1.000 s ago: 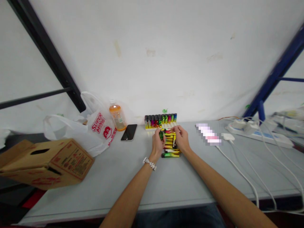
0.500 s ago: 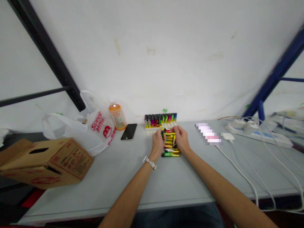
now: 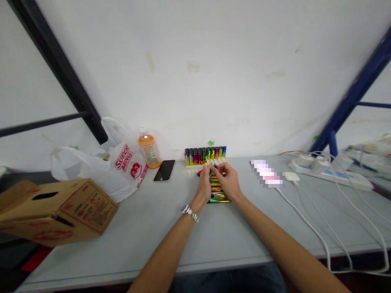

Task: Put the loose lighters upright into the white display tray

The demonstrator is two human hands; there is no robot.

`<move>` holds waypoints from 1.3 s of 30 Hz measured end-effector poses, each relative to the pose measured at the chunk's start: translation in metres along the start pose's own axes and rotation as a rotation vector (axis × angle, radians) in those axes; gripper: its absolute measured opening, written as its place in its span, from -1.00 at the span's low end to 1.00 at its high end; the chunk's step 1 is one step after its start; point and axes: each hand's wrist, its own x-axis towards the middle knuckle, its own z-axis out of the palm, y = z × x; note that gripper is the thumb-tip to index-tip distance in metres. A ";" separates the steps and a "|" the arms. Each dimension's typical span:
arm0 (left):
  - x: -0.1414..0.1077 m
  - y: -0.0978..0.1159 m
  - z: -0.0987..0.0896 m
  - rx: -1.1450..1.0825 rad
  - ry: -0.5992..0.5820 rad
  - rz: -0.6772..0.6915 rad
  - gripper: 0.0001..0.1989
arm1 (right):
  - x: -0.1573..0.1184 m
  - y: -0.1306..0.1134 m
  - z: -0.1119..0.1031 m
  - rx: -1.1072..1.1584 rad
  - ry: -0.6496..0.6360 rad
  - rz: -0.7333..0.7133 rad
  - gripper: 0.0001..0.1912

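Lighters [image 3: 204, 156] stand upright in a white tray [image 3: 193, 167].

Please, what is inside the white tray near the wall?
Inside the white tray, colourful lighters with black tops stand upright in rows. The front ones cover the lower parts of those behind. The left hand hides part of the tray's front edge.

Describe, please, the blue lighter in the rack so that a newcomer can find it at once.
Along the white wall, the grey table bears a white rack of upright lighters. The blue lighter stands last on the right; its blue upper part distinguishes it from its green-yellow neighbour.
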 end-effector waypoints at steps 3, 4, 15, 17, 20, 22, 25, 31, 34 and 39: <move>0.001 -0.003 -0.001 0.053 -0.015 -0.024 -0.36 | 0.004 0.006 0.001 0.129 0.009 0.087 -0.66; 0.001 -0.004 -0.002 0.083 -0.033 -0.023 -0.36 | 0.005 0.007 0.000 0.176 0.005 0.121 -0.65; 0.012 -0.001 -0.033 0.998 -0.094 0.306 -0.73 | 0.078 0.035 -0.037 -0.025 0.005 -0.045 -0.69; 0.013 -0.003 -0.033 1.068 -0.129 0.287 -0.75 | 0.096 0.046 -0.041 -0.133 -0.044 -0.093 -0.74; 0.014 -0.008 -0.031 1.105 -0.150 0.289 -0.75 | 0.117 0.058 -0.041 -0.226 -0.132 -0.142 -0.80; 0.016 -0.012 -0.031 1.106 -0.149 0.294 -0.75 | 0.125 0.064 -0.039 -0.252 -0.178 -0.168 -0.83; 0.020 -0.015 -0.032 1.095 -0.154 0.297 -0.74 | 0.131 0.068 -0.038 -0.285 -0.232 -0.170 -0.86; 0.027 -0.014 -0.034 1.092 -0.177 0.306 -0.73 | 0.139 0.069 -0.038 -0.443 -0.310 -0.200 -0.84; 0.032 -0.012 -0.036 1.089 -0.196 0.285 -0.75 | 0.135 0.066 -0.036 -0.645 -0.271 -0.241 -0.77; 0.039 -0.012 -0.040 1.026 -0.241 0.289 -0.72 | 0.117 0.054 -0.033 -0.956 -0.286 -0.285 -0.57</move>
